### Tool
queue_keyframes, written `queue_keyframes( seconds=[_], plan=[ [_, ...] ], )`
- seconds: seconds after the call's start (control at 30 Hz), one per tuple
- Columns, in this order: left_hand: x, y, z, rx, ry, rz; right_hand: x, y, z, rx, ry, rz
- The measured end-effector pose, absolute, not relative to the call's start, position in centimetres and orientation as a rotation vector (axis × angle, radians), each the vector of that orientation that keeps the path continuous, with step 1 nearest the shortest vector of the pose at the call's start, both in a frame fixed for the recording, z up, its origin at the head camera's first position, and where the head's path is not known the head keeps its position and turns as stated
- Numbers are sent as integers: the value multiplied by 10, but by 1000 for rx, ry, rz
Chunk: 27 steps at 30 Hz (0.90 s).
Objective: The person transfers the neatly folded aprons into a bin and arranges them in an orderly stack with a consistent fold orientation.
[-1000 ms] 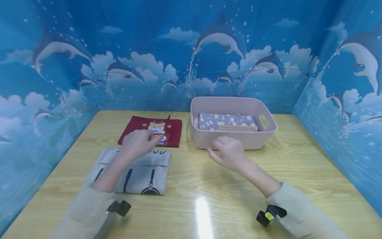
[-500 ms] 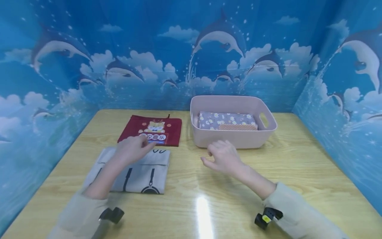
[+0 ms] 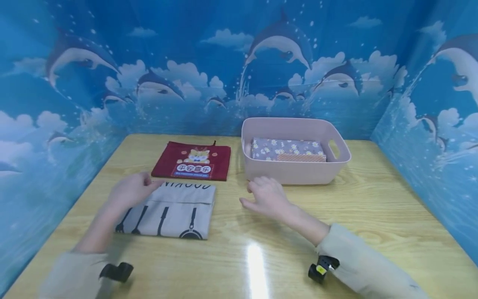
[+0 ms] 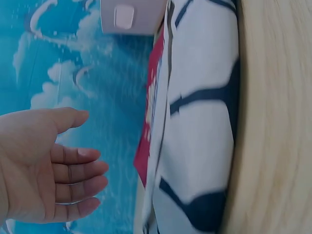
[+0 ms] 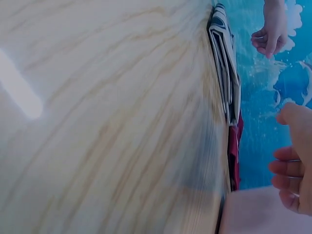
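A folded pale cloth (image 3: 177,216) printed with dark pans and utensils lies at the left of the table. Over its left side hovers my left hand (image 3: 130,192), fingers loosely bent and holding nothing; the left wrist view shows the empty palm (image 4: 31,170) apart from the cloth. Behind it lies a flat dark red cloth (image 3: 169,160) with a cartoon animal and lettering. My right hand (image 3: 269,199), also empty and loosely curled, hangs in front of a pale pink basket (image 3: 291,172). Inside the basket is a folded grey floral cloth (image 3: 269,148) with an orange dotted part (image 3: 302,158).
The wooden table (image 3: 354,216) carries these things, with a bright light reflection (image 3: 257,265) near its front. A blue dolphin curtain (image 3: 186,83) stands behind it and along both sides. A handle hole (image 3: 334,149) opens in the basket's right end.
My left hand has drawn back leftward from over the red cloth to the pale cloth's left side. My right hand has shifted slightly left. The cloths and basket have stayed in place.
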<state>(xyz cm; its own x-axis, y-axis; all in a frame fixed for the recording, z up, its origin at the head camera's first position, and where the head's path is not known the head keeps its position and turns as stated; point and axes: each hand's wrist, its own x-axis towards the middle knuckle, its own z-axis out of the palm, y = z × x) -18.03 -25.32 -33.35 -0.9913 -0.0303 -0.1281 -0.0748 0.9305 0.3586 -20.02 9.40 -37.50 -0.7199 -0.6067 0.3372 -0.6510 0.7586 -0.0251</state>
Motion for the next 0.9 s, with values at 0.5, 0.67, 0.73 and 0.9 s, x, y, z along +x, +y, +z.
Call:
queue_keyframes(
  seconds=[0.5,0.67,0.73,0.9],
  plan=[
    [-180,-312,-355,-258,2841,487,-191,55,-376,909,-2957,312],
    [-177,-321,-360,-326,2782,523,-188,47,-378,965,-2952,305],
    [-177,-323,-360,-336,2765,538,-187,44,-379,986,-2944,294],
    [-176,-323,-361,-377,2723,582,-187,38,-380,1014,-2963,216]
  ],
)
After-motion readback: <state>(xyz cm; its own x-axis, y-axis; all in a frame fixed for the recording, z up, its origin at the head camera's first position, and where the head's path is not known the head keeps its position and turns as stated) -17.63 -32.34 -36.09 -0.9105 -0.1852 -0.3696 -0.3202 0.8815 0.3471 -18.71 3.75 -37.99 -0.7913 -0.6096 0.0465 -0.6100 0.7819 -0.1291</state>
